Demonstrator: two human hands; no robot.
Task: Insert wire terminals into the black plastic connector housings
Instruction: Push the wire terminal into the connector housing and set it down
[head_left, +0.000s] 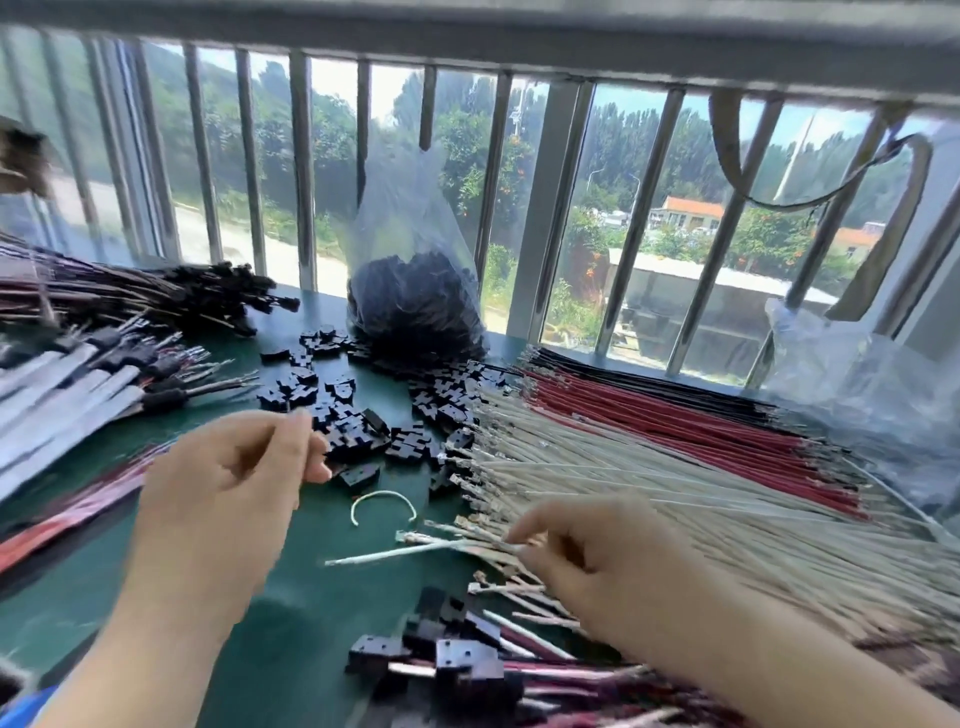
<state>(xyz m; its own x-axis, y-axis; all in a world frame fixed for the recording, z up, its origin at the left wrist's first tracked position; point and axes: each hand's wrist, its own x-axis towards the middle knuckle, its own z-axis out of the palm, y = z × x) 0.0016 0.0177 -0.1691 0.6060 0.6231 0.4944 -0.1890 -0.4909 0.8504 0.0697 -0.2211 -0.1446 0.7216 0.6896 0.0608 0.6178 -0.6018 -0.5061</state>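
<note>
The right hand (587, 556) is lowered onto the near edge of the white wires (649, 499), fingers curled, and a thin white wire (395, 553) is pinched at the fingertips — its long axis runs almost level across the table, its free end pointing left. The left hand (234, 467) is held above the table with thumb and forefinger drawn together; whether anything is pinched between them cannot be told through the blur. Just beyond its fingertips the loose black connector housings (358, 415) are scattered — small, blocky, hard-edged plastic pieces, matte and notched. The white wires are fanned in a dense sheaf, metal terminals pointing left toward the housings, with red wires (675, 431) and black wires (649, 374) laid behind them in the same direction. A short curved scrap of white wire (384, 501) is seen between the hands. Near the bottom edge, assembled housings with wires (467, 665) are piled. On the left, flat grey strips (67, 395) and a bundle of finished leads (156, 296) are stacked. All is spread on a smooth dark green table (291, 597). Behind, a clear plastic bag (415, 280) of black housings is stood against a barred window (550, 208), trees and roofs beyond.
</note>
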